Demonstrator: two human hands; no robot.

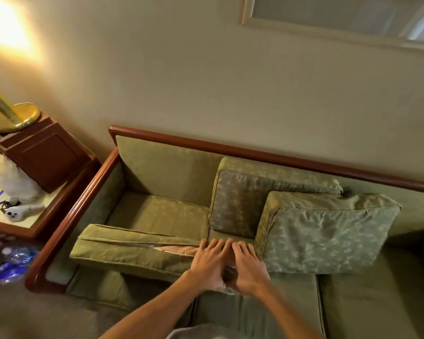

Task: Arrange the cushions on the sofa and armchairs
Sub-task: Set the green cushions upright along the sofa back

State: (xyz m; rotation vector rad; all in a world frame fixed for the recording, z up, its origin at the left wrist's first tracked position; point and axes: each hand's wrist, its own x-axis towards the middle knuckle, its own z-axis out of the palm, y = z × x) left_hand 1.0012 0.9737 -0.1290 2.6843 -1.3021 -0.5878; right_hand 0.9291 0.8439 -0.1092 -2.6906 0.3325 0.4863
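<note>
Both hands, left (207, 263) and right (249, 265), grasp the unzipped cushion (132, 250) at the sofa's (255, 152) front edge. Two cushions (328, 231) lean crooked; we're barely started.

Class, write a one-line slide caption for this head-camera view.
Both hands, left hand and right hand, grip the unzipped cushion on the green sofa.

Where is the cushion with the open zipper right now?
In the head view, the cushion with the open zipper lies tilted across the left seat of the sofa, beside the wooden armrest; both hands, left hand and right hand, rest at its right end.
</note>
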